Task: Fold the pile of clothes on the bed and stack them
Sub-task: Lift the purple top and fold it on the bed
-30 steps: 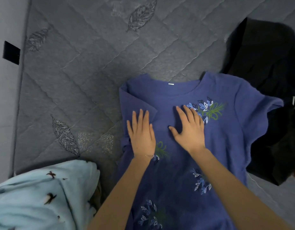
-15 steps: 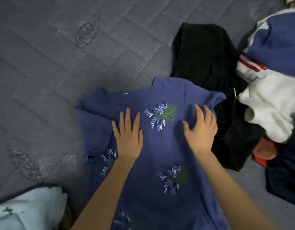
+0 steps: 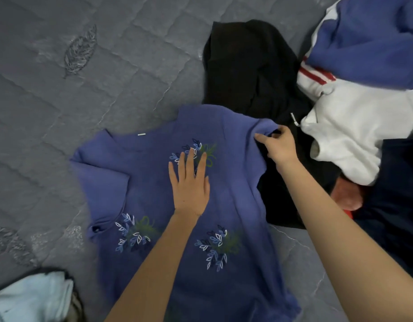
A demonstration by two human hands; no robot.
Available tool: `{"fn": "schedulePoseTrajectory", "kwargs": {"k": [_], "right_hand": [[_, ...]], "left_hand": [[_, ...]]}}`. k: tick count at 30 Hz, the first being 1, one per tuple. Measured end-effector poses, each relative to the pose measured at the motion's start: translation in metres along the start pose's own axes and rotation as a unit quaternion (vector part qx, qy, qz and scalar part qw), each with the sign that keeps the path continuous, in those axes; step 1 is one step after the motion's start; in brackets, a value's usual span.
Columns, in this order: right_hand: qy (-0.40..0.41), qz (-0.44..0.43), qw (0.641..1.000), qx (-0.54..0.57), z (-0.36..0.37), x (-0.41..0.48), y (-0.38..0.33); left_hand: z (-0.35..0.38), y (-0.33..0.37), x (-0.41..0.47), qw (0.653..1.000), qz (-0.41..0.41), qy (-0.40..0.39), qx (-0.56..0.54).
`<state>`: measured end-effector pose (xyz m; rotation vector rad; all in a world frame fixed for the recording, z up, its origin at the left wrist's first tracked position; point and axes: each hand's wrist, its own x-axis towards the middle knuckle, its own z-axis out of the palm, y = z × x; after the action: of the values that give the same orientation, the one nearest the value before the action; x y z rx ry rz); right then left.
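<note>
While L hand (image 3: 190, 184) presses blue tee (image 3: 152, 189) flat, R hand (image 3: 278, 147) pinches sleeve (image 3: 245, 129)

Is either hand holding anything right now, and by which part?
The right hand pinches the blue leaf-print fabric T-shirt at the edge of the sleeve on the person's right. The left hand lies flat on its chest, holding nothing.

The left hand (image 3: 190, 184) is laid flat, palm down, fingers straight. The right hand (image 3: 278, 145) is held further forward, fingers and thumb pinched on an edge of the shirt (image 3: 235, 182). Both forearms are bared.
</note>
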<state>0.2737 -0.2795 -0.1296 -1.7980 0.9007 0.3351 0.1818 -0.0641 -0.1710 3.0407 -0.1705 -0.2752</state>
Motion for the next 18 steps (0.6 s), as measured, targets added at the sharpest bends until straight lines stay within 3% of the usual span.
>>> {"fn": "schedulePoseTrajectory", "kwargs": {"k": [5,9,13,18], "right_hand": [[0.106,-0.135,0.985,0.007,-0.022,-0.002,-0.005],[0.141,-0.185,0.972,0.044,-0.031,-0.012,-0.006],[0.046,-0.213,0.973,0.072,-0.029,-0.02,-0.015],[-0.057,-0.247,0.967,-0.037,0.003,-0.037,-0.032]], "left_hand": [[-0.003,-0.005,0.001,1.0,-0.008,0.017,0.003],[-0.007,-0.007,0.002,1.0,-0.013,0.024,0.006],[-0.012,-0.002,0.005,0.999,-0.013,0.04,-0.034],[-0.027,0.016,0.013,0.962,-0.029,0.007,-0.271]]}}
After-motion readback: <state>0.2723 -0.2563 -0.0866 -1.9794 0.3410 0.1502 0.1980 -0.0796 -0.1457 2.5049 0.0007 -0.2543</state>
